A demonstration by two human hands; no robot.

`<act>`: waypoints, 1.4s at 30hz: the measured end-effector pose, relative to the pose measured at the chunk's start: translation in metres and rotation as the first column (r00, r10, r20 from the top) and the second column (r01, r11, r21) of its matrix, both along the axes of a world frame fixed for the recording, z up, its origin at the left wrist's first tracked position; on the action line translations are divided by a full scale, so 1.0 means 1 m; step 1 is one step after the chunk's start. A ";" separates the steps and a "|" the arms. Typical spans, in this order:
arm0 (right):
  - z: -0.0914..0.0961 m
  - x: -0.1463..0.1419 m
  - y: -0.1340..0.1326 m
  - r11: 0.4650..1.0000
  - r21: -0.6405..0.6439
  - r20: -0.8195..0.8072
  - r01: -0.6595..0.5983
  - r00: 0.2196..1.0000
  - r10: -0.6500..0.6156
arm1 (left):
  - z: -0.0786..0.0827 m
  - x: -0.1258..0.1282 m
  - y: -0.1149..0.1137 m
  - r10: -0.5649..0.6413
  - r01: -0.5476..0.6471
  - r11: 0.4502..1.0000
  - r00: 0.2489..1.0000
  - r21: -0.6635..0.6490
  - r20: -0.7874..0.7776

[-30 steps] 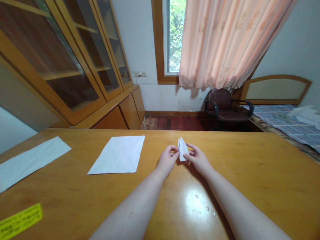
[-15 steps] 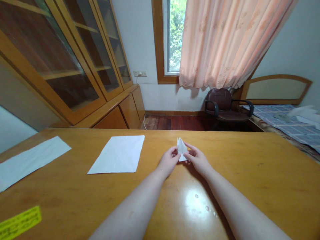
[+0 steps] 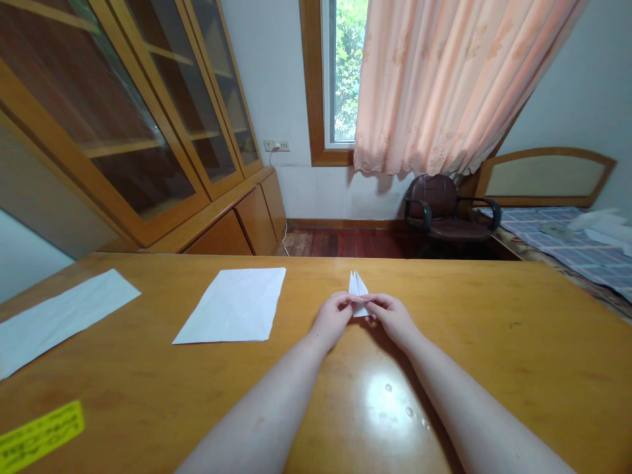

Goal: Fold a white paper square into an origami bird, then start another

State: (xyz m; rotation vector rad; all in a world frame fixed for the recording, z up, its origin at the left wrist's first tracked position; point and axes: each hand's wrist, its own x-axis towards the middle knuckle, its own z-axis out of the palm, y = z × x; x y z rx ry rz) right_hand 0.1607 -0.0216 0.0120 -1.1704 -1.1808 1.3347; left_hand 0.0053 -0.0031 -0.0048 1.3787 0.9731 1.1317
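Note:
A small piece of folded white paper [image 3: 357, 283] is held between my two hands near the far edge of the table. Two narrow points stick up from its top, and a flat lower part shows beneath my fingers. My left hand [image 3: 336, 313] is closed on its left side. From the right, my right hand [image 3: 391, 315] pinches it too. The fingertips of both hands meet across the paper's middle and cover that part.
The wooden table [image 3: 474, 322] bears a white sheet [image 3: 234, 305] left of my hands and a long white strip [image 3: 64, 319] farther left. A yellow label [image 3: 42, 434] lies at the near left. Beyond stand a glass-door cabinet [image 3: 217, 99] and an office chair [image 3: 444, 207].
My fingers have shifted from the paper's two sides to lie across its middle, tips together. The upper points now stand closer and straighter. My arms have hardly moved.

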 end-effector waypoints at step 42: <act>-0.010 0.001 0.004 0.996 0.074 -0.095 -0.050 0.994 0.057 | 0.009 0.004 0.000 0.029 -0.018 0.994 0.995 -0.110 0.096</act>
